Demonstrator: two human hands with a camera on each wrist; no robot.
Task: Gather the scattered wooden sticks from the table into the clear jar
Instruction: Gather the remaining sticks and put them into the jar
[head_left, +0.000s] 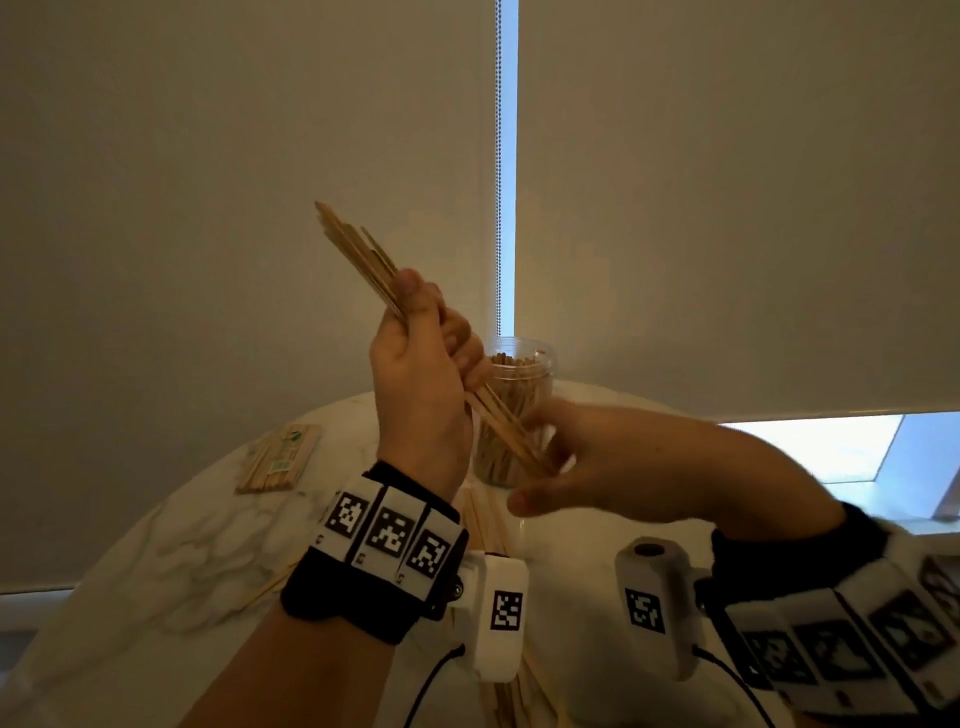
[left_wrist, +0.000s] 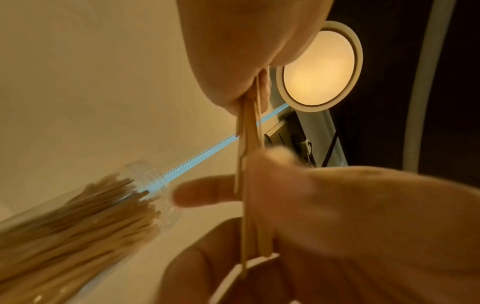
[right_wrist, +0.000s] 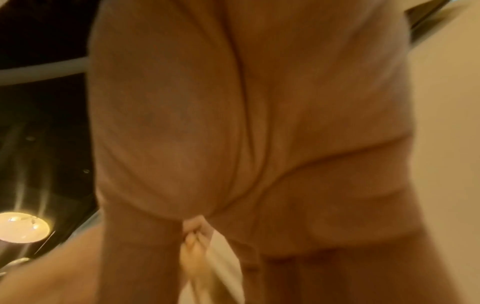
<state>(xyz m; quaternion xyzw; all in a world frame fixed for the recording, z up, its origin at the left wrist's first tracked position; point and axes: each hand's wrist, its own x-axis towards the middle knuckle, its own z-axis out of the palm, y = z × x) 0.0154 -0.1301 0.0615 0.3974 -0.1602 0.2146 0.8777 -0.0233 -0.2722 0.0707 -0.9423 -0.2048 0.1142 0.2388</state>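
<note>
My left hand is raised above the table and grips a bundle of long wooden sticks around its middle, tilted up to the left. My right hand curls round the bundle's lower ends, just in front of the clear jar. The jar stands upright, open and packed with sticks. In the left wrist view the sticks hang from the left hand into the right hand, with the jar at lower left. The blurred right wrist view shows the right hand curled over stick ends.
A wrapped packet of sticks lies at the left of the round marble table. Loose sticks lie under my wrists, and a few more near the left forearm. Roller blinds hang close behind the table.
</note>
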